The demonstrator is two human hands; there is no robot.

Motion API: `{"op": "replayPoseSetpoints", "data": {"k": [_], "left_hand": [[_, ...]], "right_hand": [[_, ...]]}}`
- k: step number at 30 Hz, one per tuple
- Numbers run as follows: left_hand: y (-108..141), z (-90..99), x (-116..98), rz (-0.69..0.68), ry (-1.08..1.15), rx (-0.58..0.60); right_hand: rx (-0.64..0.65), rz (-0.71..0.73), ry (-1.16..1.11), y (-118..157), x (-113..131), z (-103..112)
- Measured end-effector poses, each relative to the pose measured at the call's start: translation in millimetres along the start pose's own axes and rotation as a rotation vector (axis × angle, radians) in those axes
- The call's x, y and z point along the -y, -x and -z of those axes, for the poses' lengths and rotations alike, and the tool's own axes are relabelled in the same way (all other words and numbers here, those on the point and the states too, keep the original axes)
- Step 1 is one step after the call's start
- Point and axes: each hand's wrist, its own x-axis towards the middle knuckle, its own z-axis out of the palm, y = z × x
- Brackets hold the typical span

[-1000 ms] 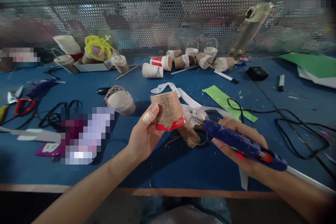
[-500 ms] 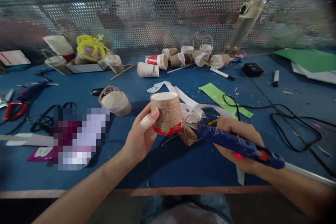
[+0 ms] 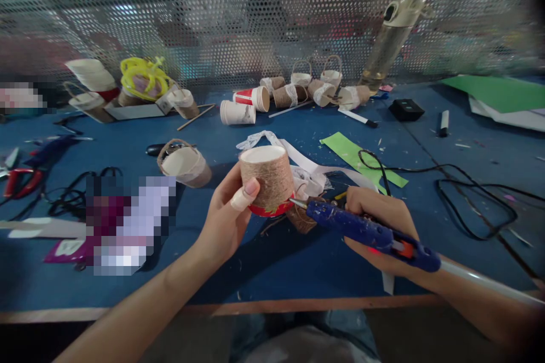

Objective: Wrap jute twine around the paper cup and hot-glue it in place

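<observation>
My left hand (image 3: 232, 212) is closed around a paper cup (image 3: 268, 178), its thumb on the near side. Brown twine wraps most of the cup, and a red band shows at the bottom. In my right hand (image 3: 383, 227) is a blue hot glue gun (image 3: 353, 227) with a clear glue stick (image 3: 477, 275) out of its back end. The metal nozzle points left and meets the cup's side where twine borders red; whether it touches I cannot tell. Behind the cup lie white lace ribbon (image 3: 309, 181) and a twine-wrapped piece (image 3: 303, 220), partly hidden.
A small handled basket (image 3: 187, 167) stands left of the cup. Several twine-and-lace cups (image 3: 321, 92) line the back by the mesh panel (image 3: 204, 28), near a bottle (image 3: 389, 45). Red-handled scissors (image 3: 23, 181) lie far left. A black cord (image 3: 451, 221) loops on the right.
The glue gun has moved left, bringing its nozzle up to the cup's lower side. The cup is tilted slightly more, still in my left hand.
</observation>
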Motion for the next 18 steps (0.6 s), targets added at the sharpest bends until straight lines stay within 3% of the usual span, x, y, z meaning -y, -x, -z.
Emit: {"op": "replayPoseSetpoints", "data": {"k": [7,18], "left_hand": [[0.5,1.3,0.7,-0.065,-0.008,0.031],[-1.5,-1.2,-0.6,-0.029,-0.006,0.042]], "right_hand": [[-0.011,-0.017,0.037,1.9,-0.4,0.5],[-0.017,-0.06,-0.004,4.0,3.6,-4.7]]}}
